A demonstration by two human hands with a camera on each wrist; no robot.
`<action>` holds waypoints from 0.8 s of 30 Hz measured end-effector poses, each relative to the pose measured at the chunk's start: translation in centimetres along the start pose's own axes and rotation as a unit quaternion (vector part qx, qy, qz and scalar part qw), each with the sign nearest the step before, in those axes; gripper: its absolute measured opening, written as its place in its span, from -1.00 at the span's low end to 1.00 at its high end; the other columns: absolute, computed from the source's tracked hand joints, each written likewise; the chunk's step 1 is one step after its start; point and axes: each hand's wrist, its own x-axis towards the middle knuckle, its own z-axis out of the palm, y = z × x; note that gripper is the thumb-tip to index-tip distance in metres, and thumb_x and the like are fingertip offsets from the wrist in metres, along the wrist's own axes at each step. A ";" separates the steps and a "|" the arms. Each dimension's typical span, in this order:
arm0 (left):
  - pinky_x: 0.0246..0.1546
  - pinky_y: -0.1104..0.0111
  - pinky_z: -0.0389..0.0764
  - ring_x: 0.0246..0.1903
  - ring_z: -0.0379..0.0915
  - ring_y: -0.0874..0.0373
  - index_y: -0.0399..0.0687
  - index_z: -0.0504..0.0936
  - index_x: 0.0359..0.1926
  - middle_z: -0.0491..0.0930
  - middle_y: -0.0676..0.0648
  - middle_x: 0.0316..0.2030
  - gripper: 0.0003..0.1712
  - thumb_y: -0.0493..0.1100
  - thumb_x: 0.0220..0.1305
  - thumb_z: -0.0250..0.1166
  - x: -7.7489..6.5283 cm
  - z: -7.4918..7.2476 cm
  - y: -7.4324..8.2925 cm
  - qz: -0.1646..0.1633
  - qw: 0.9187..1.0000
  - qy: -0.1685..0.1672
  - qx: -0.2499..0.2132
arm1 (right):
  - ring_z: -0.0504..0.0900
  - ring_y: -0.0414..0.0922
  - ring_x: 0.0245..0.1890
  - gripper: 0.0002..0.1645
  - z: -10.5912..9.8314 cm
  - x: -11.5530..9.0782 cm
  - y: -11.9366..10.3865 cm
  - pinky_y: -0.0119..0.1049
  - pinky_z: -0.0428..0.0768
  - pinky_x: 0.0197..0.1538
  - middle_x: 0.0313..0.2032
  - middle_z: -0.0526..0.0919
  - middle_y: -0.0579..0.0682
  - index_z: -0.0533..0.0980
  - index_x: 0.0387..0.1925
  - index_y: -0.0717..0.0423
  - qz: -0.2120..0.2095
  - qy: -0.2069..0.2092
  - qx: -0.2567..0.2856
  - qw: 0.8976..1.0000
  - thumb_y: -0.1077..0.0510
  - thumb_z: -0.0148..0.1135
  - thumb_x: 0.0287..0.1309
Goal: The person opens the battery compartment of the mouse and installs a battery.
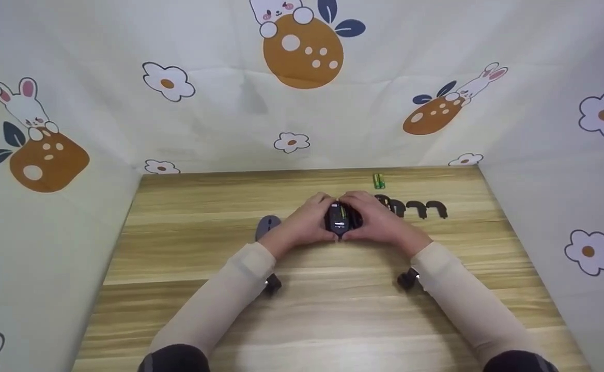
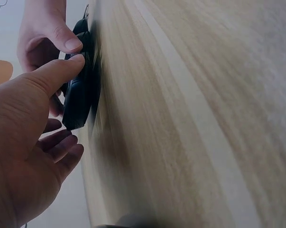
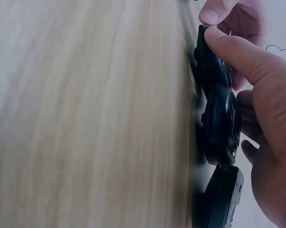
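Between both hands a black computer mouse [image 1: 339, 219] lies underside up, with a label and a greenish battery [image 1: 343, 212] showing in its open bay. My left hand [image 1: 309, 219] grips it from the left, thumb on its near end. From the other side my right hand [image 1: 379, 222] holds it, the two thumbtips close together. In the left wrist view the mouse [image 2: 78, 97] is close over the wooden table, left thumb [image 2: 62, 73] against it. A second black mouse [image 3: 221, 126] sits right beside the held mouse [image 3: 211, 59] in the right wrist view, under the right hand.
A grey mouse [image 1: 267, 226] lies left of the left hand. Two green batteries [image 1: 379, 181] lie at the back of the table. Curved black pieces [image 1: 416, 208] stand in a row to the right. A patterned cloth [image 1: 219, 124] walls in the table.
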 end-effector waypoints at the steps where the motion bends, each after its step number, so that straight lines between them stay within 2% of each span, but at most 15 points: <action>1: 0.55 0.12 0.44 0.42 0.40 -0.08 -0.21 0.35 0.61 0.41 -0.21 0.43 0.15 0.06 0.15 0.74 -0.1 0.0 0.0 0.004 1.000 0.003 0.001 | 0.37 0.12 0.54 0.18 0.0 0.0 -0.1 0.12 0.31 0.64 0.49 0.48 0.16 0.44 0.57 0.18 0.000 0.003 0.005 1.000 -0.17 0.78 0.02; 8: 0.53 0.08 0.46 0.39 0.44 -0.07 -0.14 0.35 0.62 0.45 -0.19 0.40 0.12 0.02 0.16 0.73 -1.5 -0.6 -0.3 0.021 0.999 0.021 -0.017 | 0.37 0.04 0.54 0.12 0.2 -0.3 -1.1 0.11 0.32 0.63 0.50 0.48 0.03 0.44 0.59 0.08 0.010 0.021 0.032 0.999 -0.20 0.73 0.10; 12: 0.57 0.07 0.40 0.46 0.39 -0.06 -0.09 0.35 0.63 0.44 -0.15 0.45 0.08 0.03 0.22 0.69 -2.5 -1.2 -0.3 0.011 0.999 0.024 -0.027 | 0.41 0.03 0.52 0.08 0.6 -0.3 -1.9 0.12 0.36 0.61 0.50 0.48 0.01 0.46 0.57 0.03 0.006 0.032 0.044 0.999 -0.22 0.71 0.13; 18: 0.59 0.08 0.36 0.53 0.31 -0.05 -0.07 0.34 0.65 0.40 -0.11 0.51 0.05 0.03 0.27 0.66 -4.3 -2.3 -0.6 -0.005 0.999 0.032 -0.031 | 0.41 0.09 0.52 0.08 1.4 -0.3 -3.2 0.20 0.41 0.58 0.52 0.45 0.10 0.44 0.57 0.10 0.000 0.047 0.051 0.998 -0.24 0.68 0.17; 24: 0.56 0.04 0.39 0.51 0.33 -0.09 -0.10 0.40 0.61 0.41 -0.14 0.51 -0.01 -0.04 0.27 0.68 -6.4 -3.4 -1.5 -0.010 0.998 0.053 -0.043 | 0.38 0.07 0.55 0.04 2.1 0.1 -5.0 0.07 0.35 0.63 0.53 0.44 0.13 0.43 0.57 0.15 0.002 0.050 0.051 0.997 -0.17 0.67 0.22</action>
